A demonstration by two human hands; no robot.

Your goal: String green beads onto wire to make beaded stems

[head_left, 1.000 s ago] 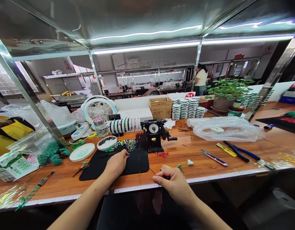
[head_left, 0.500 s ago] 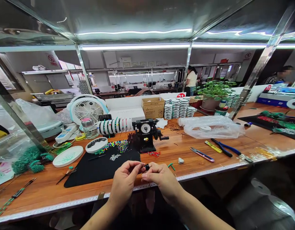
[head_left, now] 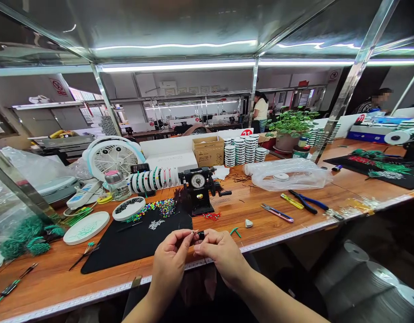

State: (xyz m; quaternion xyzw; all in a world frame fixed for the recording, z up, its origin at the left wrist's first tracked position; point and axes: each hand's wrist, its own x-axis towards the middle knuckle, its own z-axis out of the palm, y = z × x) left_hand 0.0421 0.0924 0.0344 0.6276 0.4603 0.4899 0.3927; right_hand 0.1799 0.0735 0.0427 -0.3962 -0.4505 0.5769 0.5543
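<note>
Two bare hands met just over the near edge of the table [head_left: 232,197], and I watched them from afar through the head camera. The left hand [head_left: 169,258] had its thumb and forefinger closed to a pinch, apparently on a thin dark cord [head_left: 195,238]. The right hand [head_left: 223,255] was pinched too, thumb and forefinger nearly together on a small black piece [head_left: 201,235] — it sat between both sets of fingertips, too small and too covered for me to make out its shape. I could not tell how the cord joined it.

Just left of the hands I saw a black mat [head_left: 126,244], with silver beads [head_left: 156,224] in a small heap and coloured beads [head_left: 166,207] spread behind them. Right of the hands were green bits [head_left: 235,232], a small white lump [head_left: 248,223], snips [head_left: 277,212] and, farther right, blue-handled pliers [head_left: 308,202].

Beyond the mat stood a black winder [head_left: 197,183] with a dial, a row of white spools [head_left: 155,180] reaching out to its left. Behind came a fan [head_left: 115,158], a cardboard box [head_left: 209,152] and stacked reels [head_left: 240,152] — then, far across the room, a person in a pale top [head_left: 261,109].
</note>
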